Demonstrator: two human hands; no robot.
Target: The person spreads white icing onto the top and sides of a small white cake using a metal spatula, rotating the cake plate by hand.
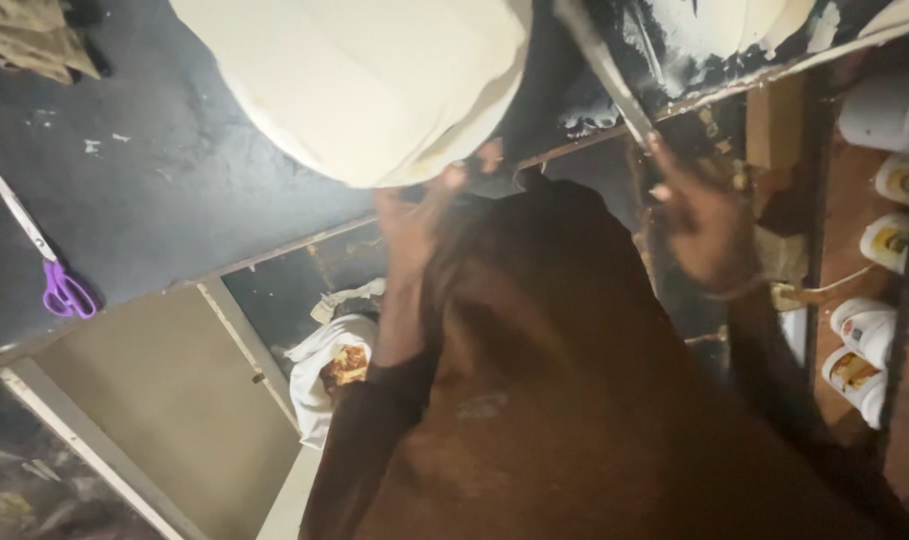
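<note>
**Fingers on cream cloth and a metal strip at the table's edge**

Fingers of the left hand press up against the lower rim of the big cream cloth bundle, spread along its curve, touching it where it hangs over the black table. Whether they pinch the cloth or only push it, I cannot tell, the blur hides it. Over on the other side, the right hand is curled round the lower end of a long grey metal strip, which slants up and away across the table edge; the grip looks closed on it. Between both arms hangs a dark brown fabric, filling the lower middle of the view. Purple-handled scissors lie well apart on the table's left. Below the table, a white bag sits open. White tubs line a shelf at far right.
</note>
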